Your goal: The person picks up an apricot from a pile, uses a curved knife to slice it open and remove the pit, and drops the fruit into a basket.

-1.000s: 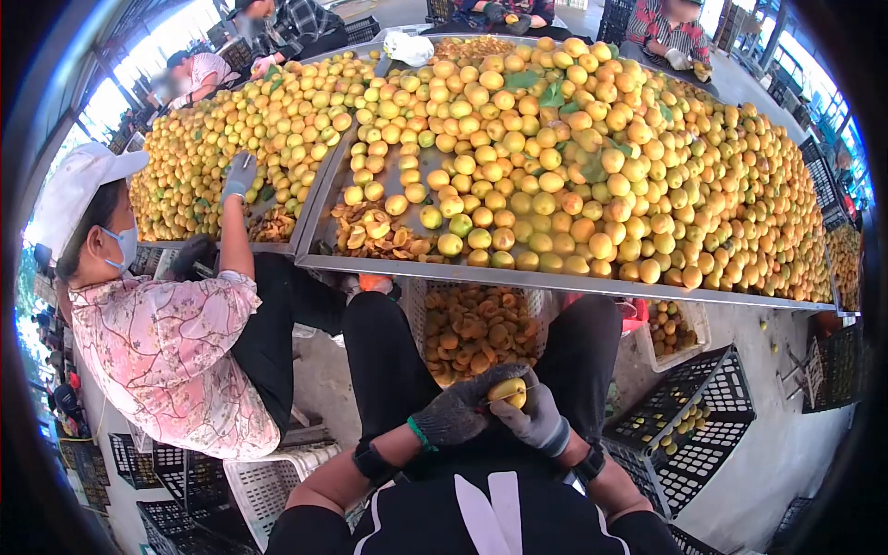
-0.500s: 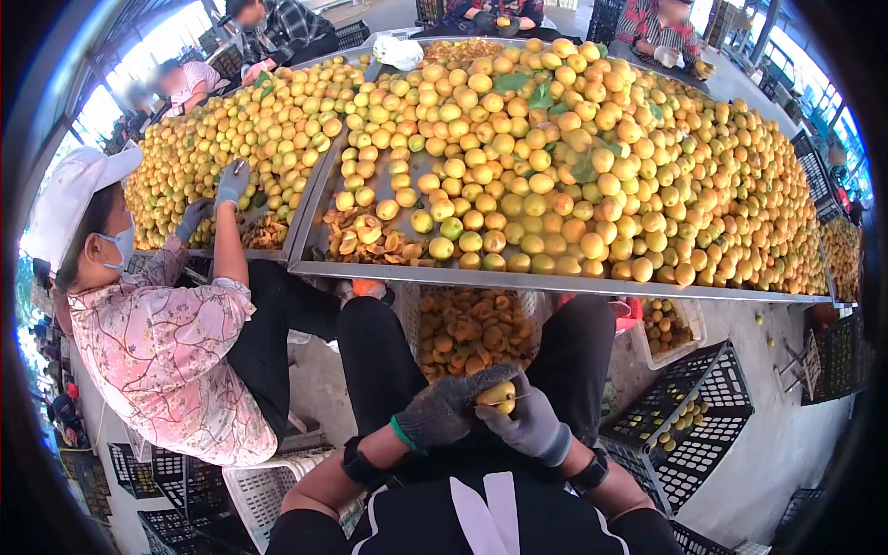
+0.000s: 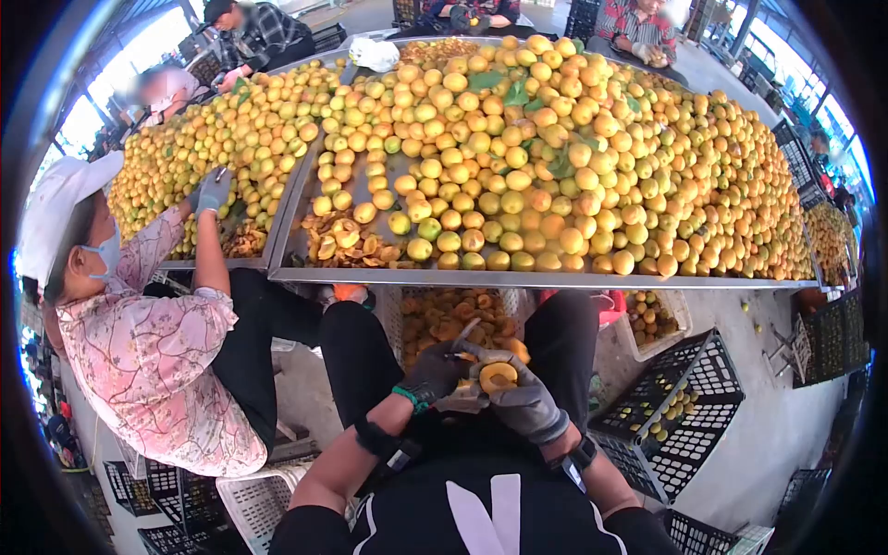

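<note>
In front of my lap, my left hand (image 3: 433, 377), in a dark knit glove with a green cuff, is closed around what looks like a small knife (image 3: 466, 335); its slim grey end points up. My right hand (image 3: 529, 403), in a grey glove, grips an apricot half (image 3: 499, 376) with its cut face up and a brownish hollow in the middle. The hands are close together, above the near edge of a white crate (image 3: 392, 324) of apricot halves (image 3: 449, 319) between my knees.
A metal-rimmed table (image 3: 546, 277) carries heaped apricots (image 3: 592, 185) and some cut pieces (image 3: 347, 242). At left, a co-worker (image 3: 153, 351) in a pink floral shirt reaches onto it. Black crates (image 3: 680, 416) stand at right, a white crate (image 3: 254, 504) at lower left. Other people sit across the table.
The apricot in my hands, closed with a blade across it earlier, now shows an open cut face. The small knife now points up from my left hand. The view has shifted slightly.
</note>
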Demonstrator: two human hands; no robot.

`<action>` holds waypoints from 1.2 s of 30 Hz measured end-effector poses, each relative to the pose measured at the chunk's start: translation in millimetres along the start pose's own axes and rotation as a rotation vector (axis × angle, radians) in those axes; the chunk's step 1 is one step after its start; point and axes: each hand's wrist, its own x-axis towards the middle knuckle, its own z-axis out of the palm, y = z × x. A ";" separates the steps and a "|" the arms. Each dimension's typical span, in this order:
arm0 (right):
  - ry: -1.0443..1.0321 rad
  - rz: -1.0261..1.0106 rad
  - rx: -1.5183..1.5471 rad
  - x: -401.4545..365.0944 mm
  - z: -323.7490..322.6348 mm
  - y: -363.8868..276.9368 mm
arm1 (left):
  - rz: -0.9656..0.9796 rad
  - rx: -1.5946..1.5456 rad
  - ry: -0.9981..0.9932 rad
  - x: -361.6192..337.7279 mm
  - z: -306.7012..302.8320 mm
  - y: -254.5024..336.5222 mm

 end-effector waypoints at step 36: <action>0.043 0.146 -0.525 4.7 19.1 -24.0 | -0.052 -0.094 -0.453 -45.0 -19.0 6.5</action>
